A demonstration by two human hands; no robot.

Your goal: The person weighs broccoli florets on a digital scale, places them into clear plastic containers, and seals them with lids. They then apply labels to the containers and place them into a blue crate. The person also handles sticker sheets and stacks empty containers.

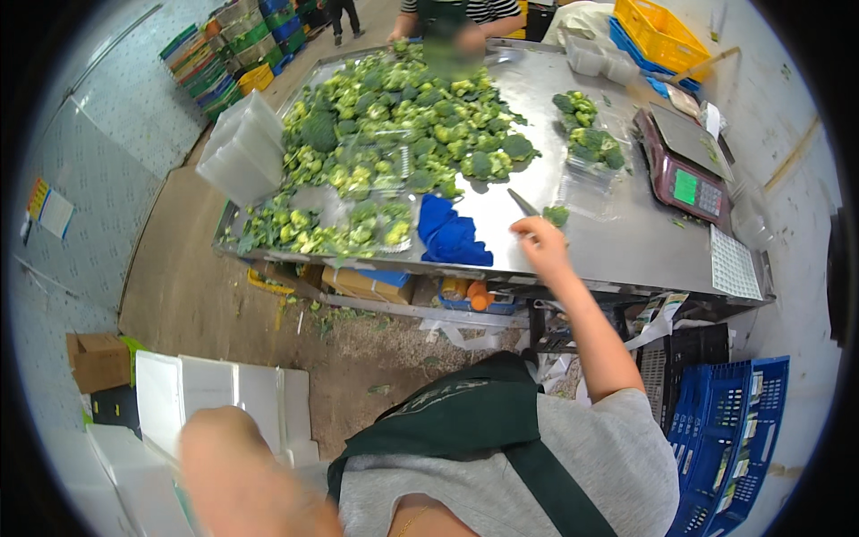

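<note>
Over the near part of the steel table, my right hand [542, 243] is held with curled fingers. A knife [522, 201] shows its blade just beyond the fingers, pointing up and left; whether I grip its handle is hidden. Touching or just behind the hand is a small broccoli floret [556, 215]. To its left lies a crumpled blue cloth [451, 231]. My left hand [225, 436] is a blur close to the camera at lower left, away from the table, its fingers not distinguishable. A large heap of broccoli florets [402, 111] covers the table's left and far side.
Clear plastic clamshell boxes [590, 191] stand right of centre, some with broccoli [596, 148]. Beyond them is a digital scale [684, 164]. Stacked plastic containers [245, 151] stand at left. A co-worker [463, 20] is across the table. Blue crates [731, 436] stand at my right, white boxes [235, 396] at my left.
</note>
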